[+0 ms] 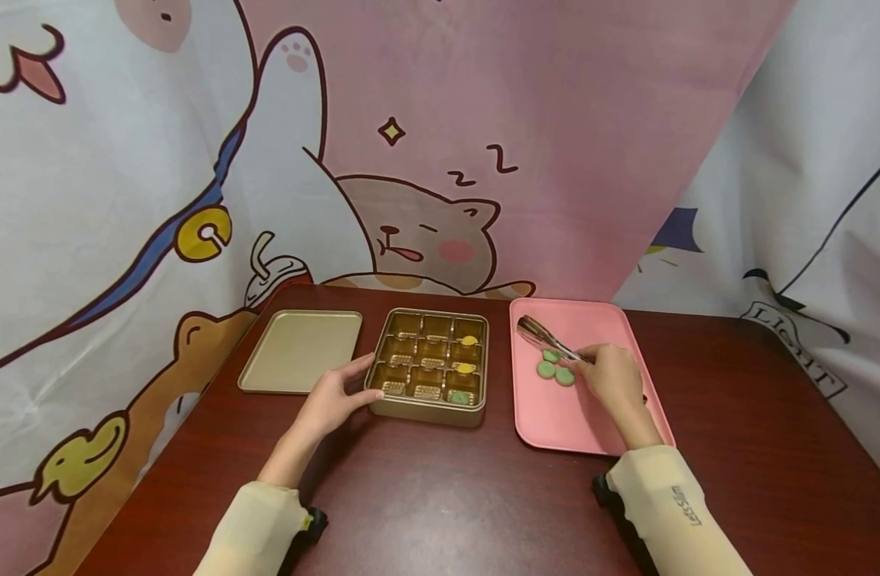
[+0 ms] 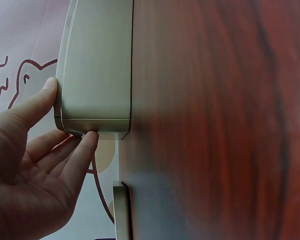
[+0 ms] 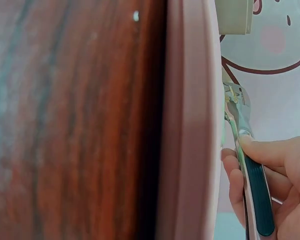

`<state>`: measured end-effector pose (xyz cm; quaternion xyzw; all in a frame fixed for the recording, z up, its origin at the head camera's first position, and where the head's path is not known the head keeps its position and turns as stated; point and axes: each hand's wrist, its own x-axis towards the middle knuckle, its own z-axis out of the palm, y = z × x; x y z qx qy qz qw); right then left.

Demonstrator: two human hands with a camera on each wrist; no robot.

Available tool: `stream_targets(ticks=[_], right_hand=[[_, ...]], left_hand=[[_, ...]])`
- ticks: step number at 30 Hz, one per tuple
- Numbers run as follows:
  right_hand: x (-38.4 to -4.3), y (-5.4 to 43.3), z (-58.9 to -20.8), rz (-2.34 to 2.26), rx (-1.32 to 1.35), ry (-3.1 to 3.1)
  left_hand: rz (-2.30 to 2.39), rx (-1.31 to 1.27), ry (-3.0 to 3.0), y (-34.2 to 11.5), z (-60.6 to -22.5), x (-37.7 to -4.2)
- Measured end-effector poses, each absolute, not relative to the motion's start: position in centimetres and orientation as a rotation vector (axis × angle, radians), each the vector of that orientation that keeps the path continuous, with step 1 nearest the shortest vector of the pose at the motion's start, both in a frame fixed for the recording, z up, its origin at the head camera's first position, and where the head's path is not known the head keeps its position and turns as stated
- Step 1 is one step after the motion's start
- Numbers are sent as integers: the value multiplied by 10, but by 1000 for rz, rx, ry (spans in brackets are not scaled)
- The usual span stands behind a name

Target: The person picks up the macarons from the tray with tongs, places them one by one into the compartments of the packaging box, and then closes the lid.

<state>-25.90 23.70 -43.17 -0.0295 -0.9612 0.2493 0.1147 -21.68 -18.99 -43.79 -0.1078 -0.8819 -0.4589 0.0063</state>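
In the head view my left hand [image 1: 337, 398] holds the front left corner of a gold tin box [image 1: 429, 410], thumb at the front rim and fingers along the left wall. The tin has a divided insert; yellow pieces [image 1: 466, 369] sit in its right column, and a green piece [image 1: 459, 397] lies in the front right compartment. My right hand [image 1: 614, 378] grips metal tongs [image 1: 548, 336] with a dark green handle panel [image 3: 259, 195]. The tongs reach over three round green pieces [image 1: 565, 376] on a pink tray [image 1: 577, 424], their head beyond the pieces.
The flat gold lid [image 1: 303, 350] lies to the left of the tin. All stand on a dark red wooden table [image 1: 440, 496]. A cartoon-printed cloth [image 1: 591, 160] hangs behind the table and along its sides.
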Motion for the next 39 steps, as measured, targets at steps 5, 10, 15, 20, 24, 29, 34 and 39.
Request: stream_targets(ticks=[5, 10, 15, 20, 24, 29, 34, 39], right_hand=[[-258, 238, -431, 717, -86, -2815], [-256, 239, -428, 722, -96, -2817], [-255, 238, -426, 717, -84, -2796], [-254, 237, -423, 719, -86, -2783], [-253, 237, -421, 720, -79, -2758], [-251, 236, -418, 716, -52, -2732], [-251, 233, -413, 740, -15, -2743], [-250, 228, -410, 725, 15, -2722]], left_hand=[[-1440, -339, -2760, -190, -437, -216], [-1433, -349, -2757, -190, -437, -216], [-1436, -352, -2754, -190, -438, -216], [-1448, -343, -2757, -190, -439, -216], [-1451, -343, -2758, -190, -439, -216], [-1424, -342, -2761, -191, -440, -217], [-1391, -335, -2781, -191, -439, -216], [-1387, -337, -2781, -191, -439, -216]])
